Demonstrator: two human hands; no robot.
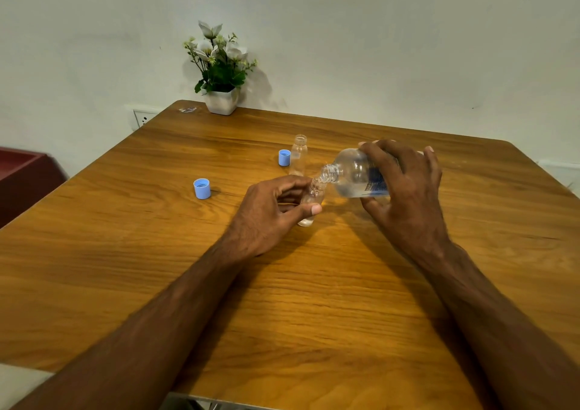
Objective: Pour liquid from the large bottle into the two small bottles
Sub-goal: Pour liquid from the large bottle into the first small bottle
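2 bare forearms, no sleeves in view; left hand [266, 212] & right hand [408, 190] bare, no gloves, rings or watch; short nails, light arm hair.

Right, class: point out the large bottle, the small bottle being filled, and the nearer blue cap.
large bottle [354, 174]: head view, on its clear shoulder.
small bottle [314, 194]: head view, on its upper body.
blue cap [201, 189]: head view, on its side wall.
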